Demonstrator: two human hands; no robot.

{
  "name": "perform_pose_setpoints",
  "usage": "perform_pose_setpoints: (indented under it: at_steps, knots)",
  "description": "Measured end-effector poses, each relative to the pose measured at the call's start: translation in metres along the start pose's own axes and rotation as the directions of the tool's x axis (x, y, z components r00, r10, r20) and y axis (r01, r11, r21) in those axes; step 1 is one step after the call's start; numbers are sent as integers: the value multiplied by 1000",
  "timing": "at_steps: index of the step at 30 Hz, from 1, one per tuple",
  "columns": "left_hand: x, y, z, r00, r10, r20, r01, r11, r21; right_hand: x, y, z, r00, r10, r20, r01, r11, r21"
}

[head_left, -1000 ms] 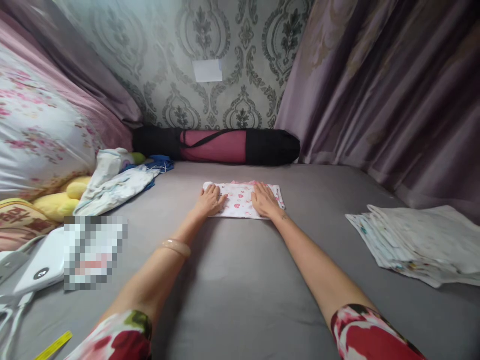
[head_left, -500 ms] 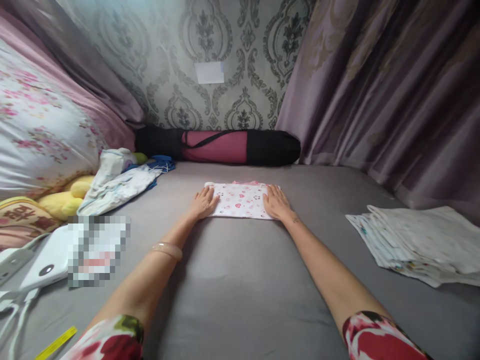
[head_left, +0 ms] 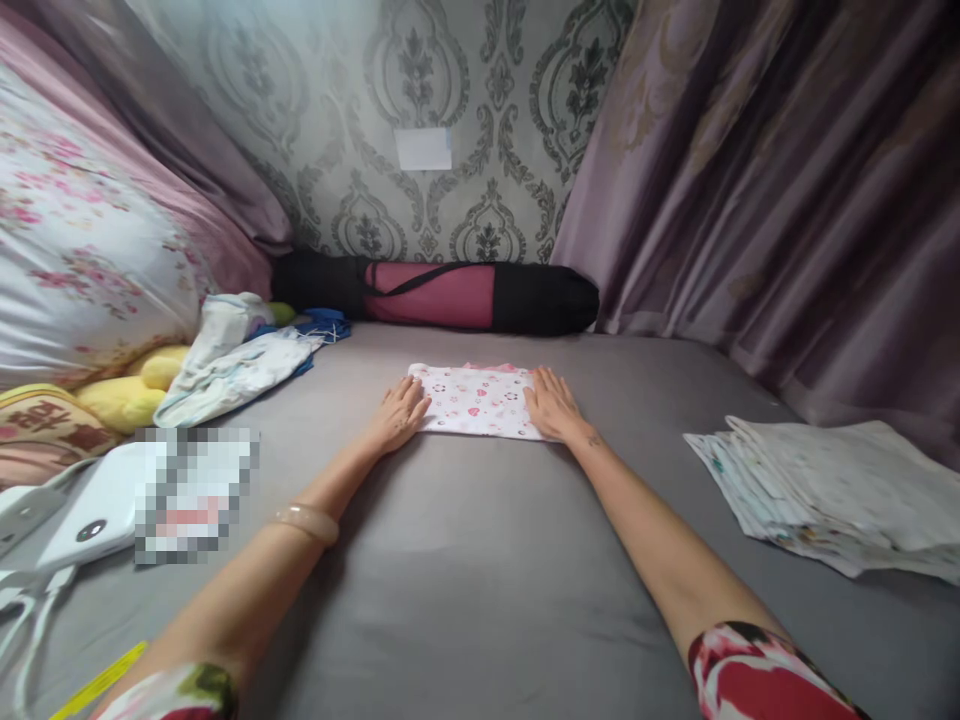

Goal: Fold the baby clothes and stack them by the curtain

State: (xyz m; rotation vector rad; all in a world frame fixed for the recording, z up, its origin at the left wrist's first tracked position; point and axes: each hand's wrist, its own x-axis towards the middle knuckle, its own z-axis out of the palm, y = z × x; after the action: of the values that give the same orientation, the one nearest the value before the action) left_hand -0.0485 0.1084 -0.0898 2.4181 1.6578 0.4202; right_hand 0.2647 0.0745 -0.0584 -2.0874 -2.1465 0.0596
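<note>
bed (head_left: 480, 560), grey surface, carries: bag (head_left: 431, 294) along far end; folded cloth (head_left: 480, 402), pink-printed, mid-bed; layered stack (head_left: 840, 490) at right; at left, clothes (head_left: 244, 370), yellow toy (head_left: 124, 400), white device (head_left: 109, 505) and, nearest, yellow strip (head_left: 101, 682).

From my remote seat, I see the folded cloth (head_left: 478, 405) on the sheet (head_left: 465, 570), with the mat bag (head_left: 431, 297) behind it, before the wall (head_left: 322, 150). The cloth stack (head_left: 840, 485) lies right; the pillow (head_left: 90, 230), plush toy (head_left: 124, 402) and garment (head_left: 240, 375) lie left, the power bank (head_left: 101, 510) nearer me.
</note>
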Motion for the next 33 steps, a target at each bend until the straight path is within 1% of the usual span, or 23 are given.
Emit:
perform_pose_setpoints:
  at_steps: [2, 4, 8, 13, 15, 18, 20, 24, 28, 33]
  knots:
    - [-10, 2, -5, 1000, 10, 9, -10, 1000, 3, 0, -1, 2, 999, -30, -18, 30, 1000, -7]
    - [-16, 6, -10, 1000, 2, 26, -2, 1000, 14, -1, -2, 6, 999, -39, -4, 39, 999, -8]
    - [-21, 16, -18, 999, -26, 48, 24, 999, 43, -2, 0, 13, 999, -38, -3, 38, 999, -33]
    - [-24, 22, -22, 999, -25, 35, 23, 998, 59, 3, -1, 8, 998, -21, 54, 24, 998, -51]
    - [-25, 23, -21, 1000, 5, -5, -5, 996, 84, 7, -7, 6, 999, -11, 45, 13, 999, -47]
    - [-26, 20, -17, 994, 84, -73, -75, 989, 125, 10, -19, 8, 999, -36, -14, 36, 999, -32]
    - [-26, 18, -14, 991, 117, -68, -108, 986, 130, 7, -27, 11, 999, -47, -17, 47, 999, -20]
    - [-24, 14, -11, 993, 121, -13, -119, 987, 111, 2, -31, 14, 999, -31, 9, 31, 999, -12]
    - [-24, 15, -12, 992, 128, -21, -125, 987, 100, 9, -34, 14, 999, -21, 42, 22, 1000, -14]
    - [-28, 21, -19, 993, 115, -31, -111, 989, 94, 12, -57, 15, 997, -76, -13, 76, 997, 0]
